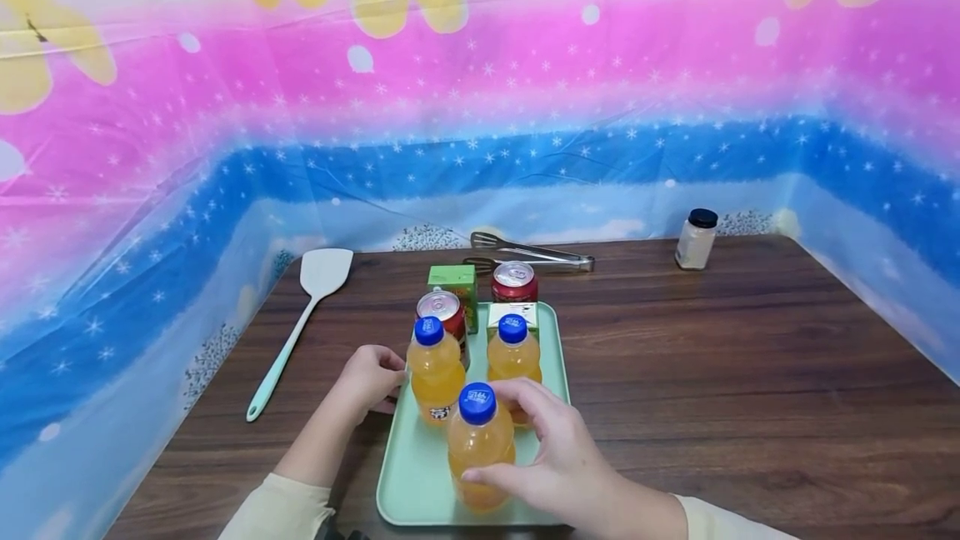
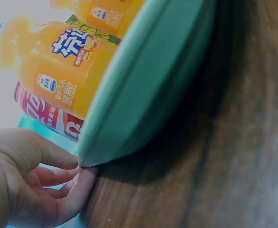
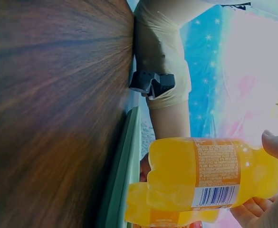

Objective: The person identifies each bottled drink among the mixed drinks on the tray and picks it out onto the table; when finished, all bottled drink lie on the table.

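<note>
My right hand [image 1: 566,452] holds an orange soda bottle [image 1: 480,444] with a blue cap, thumb on one side and fingers on the other. This bottle stands upright over the near part of a light green tray [image 1: 401,490]; whether its base touches the tray I cannot tell. My left hand [image 2: 34,183] pinches the tray's left rim between thumb and fingers. Two similar bottles stand on the tray, a left bottle [image 1: 435,373] and a right bottle [image 1: 513,352]. Behind them are two red soda cans, one at left [image 1: 441,307] and one at right [image 1: 514,280].
A green carton [image 1: 453,277] and a paler carton [image 1: 525,315], partly hidden, are also on the tray. Metal tongs [image 1: 540,255] lie behind it. A white spatula [image 1: 324,273] lies at left, and a black-capped jar [image 1: 697,242] stands at the back right. Patterned cloth surrounds the table.
</note>
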`<state>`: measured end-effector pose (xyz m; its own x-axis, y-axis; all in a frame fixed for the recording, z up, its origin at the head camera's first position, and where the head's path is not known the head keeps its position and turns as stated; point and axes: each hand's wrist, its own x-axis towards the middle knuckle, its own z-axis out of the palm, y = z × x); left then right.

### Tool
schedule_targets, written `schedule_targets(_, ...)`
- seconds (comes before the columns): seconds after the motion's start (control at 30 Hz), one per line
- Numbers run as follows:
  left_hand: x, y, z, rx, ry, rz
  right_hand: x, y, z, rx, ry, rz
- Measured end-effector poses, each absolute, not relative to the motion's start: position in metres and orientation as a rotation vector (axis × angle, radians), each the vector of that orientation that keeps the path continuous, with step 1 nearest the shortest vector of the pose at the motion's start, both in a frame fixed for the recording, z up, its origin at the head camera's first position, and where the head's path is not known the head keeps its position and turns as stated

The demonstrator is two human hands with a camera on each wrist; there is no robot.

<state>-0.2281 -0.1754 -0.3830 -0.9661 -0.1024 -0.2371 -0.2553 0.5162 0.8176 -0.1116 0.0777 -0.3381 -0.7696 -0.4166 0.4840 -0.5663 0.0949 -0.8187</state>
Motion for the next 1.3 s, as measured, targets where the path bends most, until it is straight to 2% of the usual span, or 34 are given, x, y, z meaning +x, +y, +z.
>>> schedule_targets(0.47, -0.229, -0.176, -0.386, -0.314, 2.580, 1.447, -0.108, 0.080, -0.334, 0.937, -2.286, 1.874)
schedule_targets(1.3, -0.228, -0.175, -0.385, -0.305, 2.591, 1.446, -0.113, 0.096, -0.335, 0.989, -2.181, 1.824)
